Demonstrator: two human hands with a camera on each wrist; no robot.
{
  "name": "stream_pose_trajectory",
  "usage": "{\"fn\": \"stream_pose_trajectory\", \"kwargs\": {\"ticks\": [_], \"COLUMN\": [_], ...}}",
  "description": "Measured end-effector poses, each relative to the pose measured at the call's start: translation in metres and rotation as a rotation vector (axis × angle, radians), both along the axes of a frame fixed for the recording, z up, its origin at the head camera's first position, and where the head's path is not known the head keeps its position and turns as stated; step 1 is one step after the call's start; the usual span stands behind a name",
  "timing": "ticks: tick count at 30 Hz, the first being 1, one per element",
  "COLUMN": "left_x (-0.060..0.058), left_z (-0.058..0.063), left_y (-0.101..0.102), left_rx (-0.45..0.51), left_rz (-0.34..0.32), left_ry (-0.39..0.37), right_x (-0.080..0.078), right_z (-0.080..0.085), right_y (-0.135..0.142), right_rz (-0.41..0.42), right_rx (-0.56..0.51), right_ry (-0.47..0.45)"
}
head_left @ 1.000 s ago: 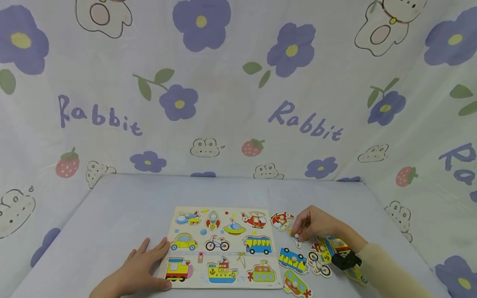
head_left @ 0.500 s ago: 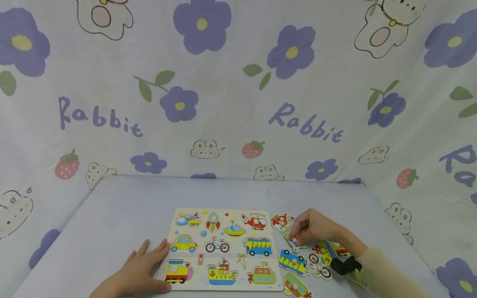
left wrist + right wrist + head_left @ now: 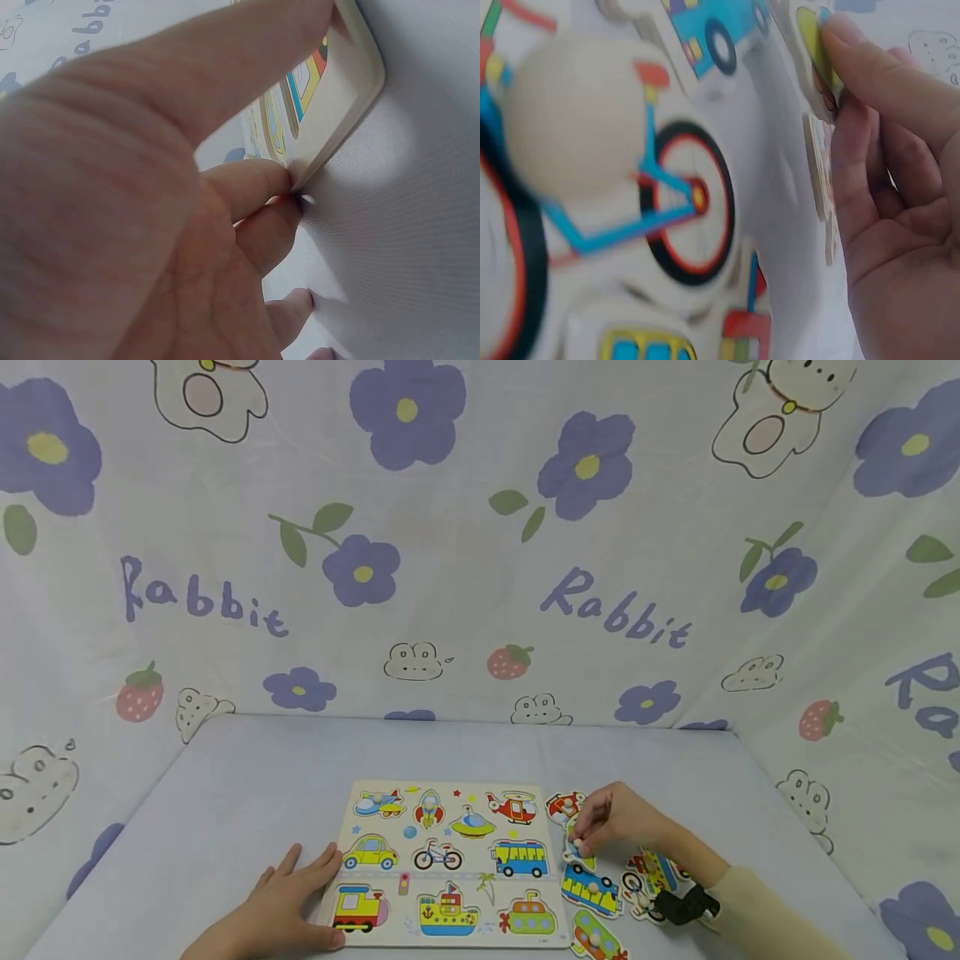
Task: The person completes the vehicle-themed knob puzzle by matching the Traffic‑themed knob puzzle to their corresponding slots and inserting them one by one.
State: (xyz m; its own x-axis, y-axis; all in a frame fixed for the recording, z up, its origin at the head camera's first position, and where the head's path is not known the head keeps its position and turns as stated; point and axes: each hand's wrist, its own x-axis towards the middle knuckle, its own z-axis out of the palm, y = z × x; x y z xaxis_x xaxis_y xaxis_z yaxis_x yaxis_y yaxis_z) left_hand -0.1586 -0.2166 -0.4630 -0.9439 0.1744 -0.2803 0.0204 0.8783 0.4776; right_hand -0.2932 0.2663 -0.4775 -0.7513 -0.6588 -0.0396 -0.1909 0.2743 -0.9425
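Note:
In the head view, my left hand lies at the left edge of a wooden peg puzzle board, fingers spread. The left wrist view has its thumb over the board's corner and fingertips against the edge. My right hand pinches the small knob of a flying saucer puzzle piece just right of the board. That piece is tilted, its yellow-green face partly hidden by fingers in the right wrist view. A plane piece and a rocket piece, both with knobs, sit in the board.
Loose pieces lie right of the board: a helicopter, a bus, a submarine and a bicycle. A ship piece is partly under the right wrist with its black camera. A patterned curtain stands behind.
My right hand has shifted left toward the board, turning and tilting the flying saucer piece, which now overlaps the bus piece's top edge in view. The left hand has stayed in place.

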Motion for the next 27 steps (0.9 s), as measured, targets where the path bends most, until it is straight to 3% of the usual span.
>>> {"fn": "stream_pose_trajectory", "kwargs": {"ticks": [14, 20, 27], "left_x": [0.000, 0.000, 0.000], "left_z": [0.001, 0.000, 0.002], "left_y": [-0.001, -0.002, 0.000], "left_rx": [0.007, 0.010, 0.002], "left_rz": [-0.019, -0.025, -0.021], "left_ry": [-0.002, 0.004, 0.001], "right_x": [0.011, 0.017, 0.017], "right_z": [0.003, 0.007, 0.002], "right_y": [-0.034, -0.055, -0.074], "right_rz": [-0.230, -0.382, -0.429], "right_rx": [0.062, 0.049, 0.059], "right_ry": [0.116, 0.104, 0.127]}}
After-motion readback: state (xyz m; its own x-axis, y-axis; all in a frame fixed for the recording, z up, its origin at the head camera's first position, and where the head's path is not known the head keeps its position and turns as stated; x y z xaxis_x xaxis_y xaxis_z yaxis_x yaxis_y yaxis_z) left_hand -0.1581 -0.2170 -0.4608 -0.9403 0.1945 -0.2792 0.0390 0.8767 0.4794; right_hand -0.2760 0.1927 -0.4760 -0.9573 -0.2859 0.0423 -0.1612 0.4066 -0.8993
